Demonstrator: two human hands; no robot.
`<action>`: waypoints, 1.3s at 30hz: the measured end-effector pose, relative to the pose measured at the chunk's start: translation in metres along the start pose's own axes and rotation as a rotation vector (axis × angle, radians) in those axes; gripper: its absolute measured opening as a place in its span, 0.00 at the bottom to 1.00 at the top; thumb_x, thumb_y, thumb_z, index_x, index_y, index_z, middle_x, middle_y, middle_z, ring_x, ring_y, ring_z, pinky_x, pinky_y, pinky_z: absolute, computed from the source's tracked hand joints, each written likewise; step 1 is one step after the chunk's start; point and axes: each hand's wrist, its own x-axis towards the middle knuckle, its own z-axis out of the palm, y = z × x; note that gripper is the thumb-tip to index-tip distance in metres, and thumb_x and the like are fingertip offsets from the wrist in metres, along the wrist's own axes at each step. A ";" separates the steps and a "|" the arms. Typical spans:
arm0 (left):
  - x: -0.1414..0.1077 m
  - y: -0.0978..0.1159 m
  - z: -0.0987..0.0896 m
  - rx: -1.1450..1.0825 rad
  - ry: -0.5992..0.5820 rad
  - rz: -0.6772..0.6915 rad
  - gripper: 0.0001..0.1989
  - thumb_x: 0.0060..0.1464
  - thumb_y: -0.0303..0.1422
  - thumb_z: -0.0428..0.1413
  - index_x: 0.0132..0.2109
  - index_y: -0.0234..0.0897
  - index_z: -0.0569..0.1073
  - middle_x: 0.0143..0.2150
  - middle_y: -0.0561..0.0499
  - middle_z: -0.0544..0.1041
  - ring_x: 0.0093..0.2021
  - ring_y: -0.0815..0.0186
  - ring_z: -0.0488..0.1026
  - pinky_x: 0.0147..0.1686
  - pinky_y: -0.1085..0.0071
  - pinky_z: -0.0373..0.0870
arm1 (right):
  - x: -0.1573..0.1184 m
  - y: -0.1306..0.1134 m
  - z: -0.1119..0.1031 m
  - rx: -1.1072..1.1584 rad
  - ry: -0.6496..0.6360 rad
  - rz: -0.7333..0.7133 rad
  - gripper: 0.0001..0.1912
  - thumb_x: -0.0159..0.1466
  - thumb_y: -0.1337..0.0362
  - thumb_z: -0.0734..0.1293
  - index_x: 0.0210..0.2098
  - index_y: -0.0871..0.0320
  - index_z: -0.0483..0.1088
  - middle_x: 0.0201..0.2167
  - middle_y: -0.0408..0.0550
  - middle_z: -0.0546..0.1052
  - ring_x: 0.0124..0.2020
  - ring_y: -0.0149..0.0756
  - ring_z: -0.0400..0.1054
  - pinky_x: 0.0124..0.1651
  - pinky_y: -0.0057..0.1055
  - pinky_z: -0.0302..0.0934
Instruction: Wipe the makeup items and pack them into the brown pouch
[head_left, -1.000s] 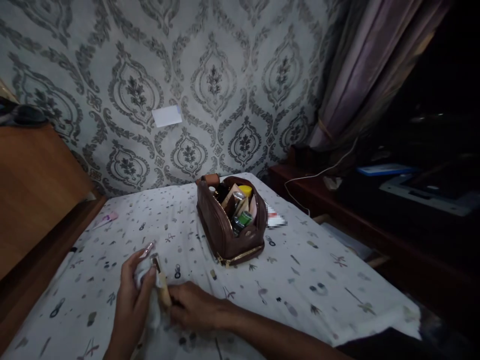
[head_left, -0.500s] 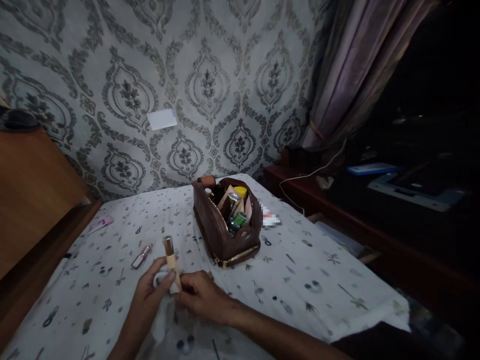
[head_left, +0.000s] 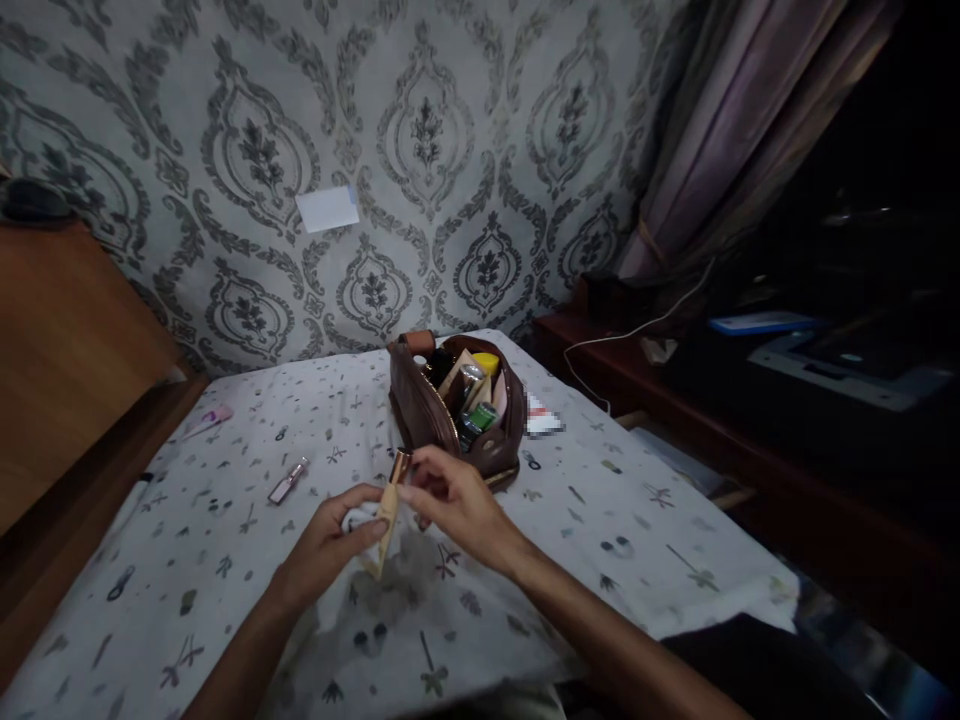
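Patterned bench [head_left: 600, 520]: both hands, left hand [head_left: 330, 545] and right hand [head_left: 457, 505], have lifted the tube [head_left: 390, 505] toward the pouch [head_left: 450, 415], both pinching it.

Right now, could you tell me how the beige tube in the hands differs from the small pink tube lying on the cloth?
The beige tube is held up off the cloth between the left hand and right hand; the pink tube lies flat and untouched. The beige tube looks longer and pale tan with a coppery cap; the pink tube looks shorter and glossy pink. Both are slim cosmetic-style tubes near the open brown pouch.
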 end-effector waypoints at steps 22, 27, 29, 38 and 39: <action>0.000 0.003 0.032 -0.041 0.076 -0.027 0.17 0.54 0.47 0.61 0.41 0.38 0.75 0.33 0.53 0.76 0.32 0.66 0.70 0.35 0.73 0.67 | -0.023 -0.019 -0.009 0.326 0.063 0.035 0.23 0.61 0.42 0.71 0.38 0.57 0.70 0.34 0.44 0.74 0.39 0.35 0.70 0.46 0.32 0.66; 0.013 0.021 0.027 0.215 0.144 0.085 0.18 0.61 0.47 0.54 0.48 0.39 0.76 0.40 0.49 0.79 0.38 0.61 0.75 0.36 0.71 0.70 | -0.024 -0.052 -0.053 0.317 0.083 0.071 0.23 0.68 0.41 0.62 0.48 0.53 0.62 0.30 0.41 0.73 0.28 0.32 0.71 0.34 0.30 0.69; 0.024 0.031 0.025 0.351 0.159 0.173 0.19 0.63 0.46 0.52 0.54 0.41 0.75 0.48 0.46 0.80 0.47 0.57 0.77 0.43 0.69 0.73 | -0.020 -0.062 -0.071 0.218 0.084 0.053 0.23 0.68 0.40 0.61 0.47 0.54 0.63 0.27 0.39 0.70 0.23 0.29 0.66 0.26 0.26 0.64; 0.077 0.047 0.031 0.909 0.118 0.519 0.22 0.69 0.36 0.44 0.66 0.44 0.68 0.54 0.44 0.80 0.46 0.61 0.80 0.43 0.70 0.76 | 0.009 -0.070 -0.136 -0.268 0.037 -0.078 0.18 0.72 0.48 0.60 0.44 0.56 0.69 0.25 0.40 0.66 0.23 0.27 0.57 0.24 0.24 0.53; 0.079 0.047 0.031 0.934 0.125 0.532 0.22 0.68 0.36 0.44 0.66 0.45 0.68 0.52 0.45 0.80 0.44 0.62 0.81 0.41 0.71 0.76 | 0.012 -0.071 -0.142 -0.295 0.033 -0.084 0.17 0.72 0.49 0.60 0.47 0.56 0.69 0.26 0.40 0.67 0.24 0.28 0.59 0.26 0.24 0.55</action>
